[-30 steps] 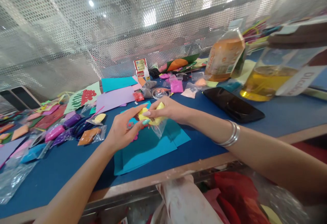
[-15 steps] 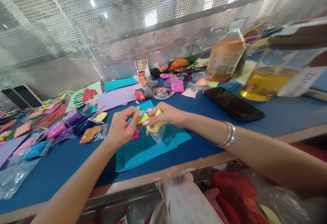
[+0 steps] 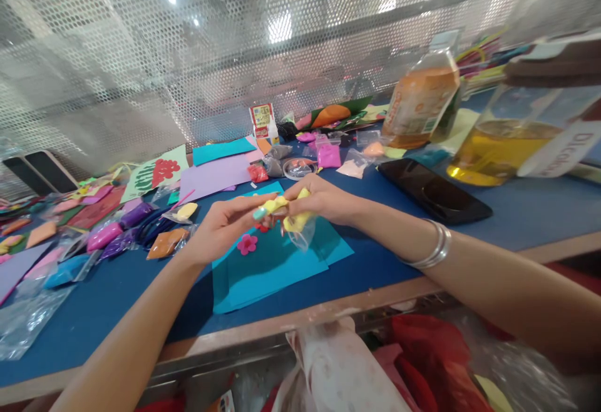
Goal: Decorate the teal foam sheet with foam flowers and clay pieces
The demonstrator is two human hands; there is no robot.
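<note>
Above a stack of turquoise sheets (image 3: 270, 280), both hands are at a lump of soft yellow clay (image 3: 275, 204). My left hand (image 3: 225, 227) pinches one end of it between thumb and fingers. In my right hand (image 3: 326, 202) is the rest of the yellow clay, partly inside a small clear plastic bag (image 3: 304, 238) that hangs below the fingers. A pink flower (image 3: 247, 244) lies on the top sheet beside my left fingers. Part of a red shape shows under the hands, mostly covered.
Bagged clay, including an orange packet (image 3: 168, 243), crowds the left. A black phone (image 3: 434, 190), a bottle of orange drink (image 3: 422, 102) and a jug of yellow liquid (image 3: 509, 149) stand or lie on the right. A perforated metal panel (image 3: 225, 42) rises behind; the table edge (image 3: 366, 296) is in front.
The yellow clay is pulled out longer between the hands. My left fingers have straightened somewhat and my right hand has shifted slightly right. More of the flower shows. The view has moved a little.
</note>
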